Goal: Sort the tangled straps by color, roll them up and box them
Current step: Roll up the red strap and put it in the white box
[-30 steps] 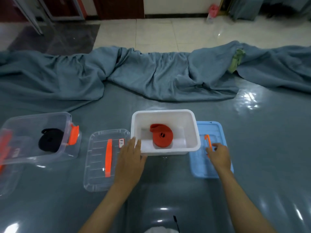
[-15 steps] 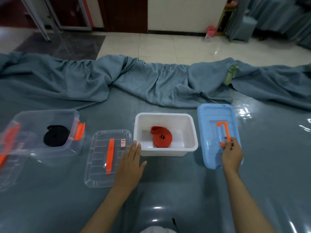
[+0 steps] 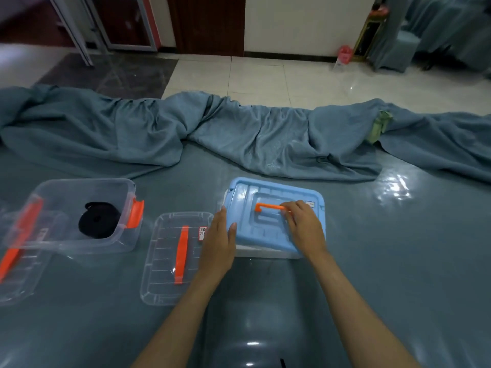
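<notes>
The blue lid (image 3: 265, 224) with an orange handle (image 3: 268, 207) lies on top of the white box (image 3: 263, 253), hiding the rolled red strap inside. My right hand (image 3: 303, 227) pinches the right end of the orange handle. My left hand (image 3: 219, 243) rests with straight fingers against the lid's left edge. To the left, a clear box (image 3: 79, 216) with orange clasps holds a rolled black strap (image 3: 98, 223).
A clear lid (image 3: 164, 261) with an orange handle lies flat between the two boxes. Another clear lid (image 3: 16, 256) leans at the far left. Bunched blue-grey cloth (image 3: 239, 139) runs across the back of the glossy table (image 3: 398, 248). Tiled floor lies beyond.
My right hand lifted the blue lid by its handle from the table at the right and set it over the white box. The red strap is now covered. My left hand stayed at the box's left side.
</notes>
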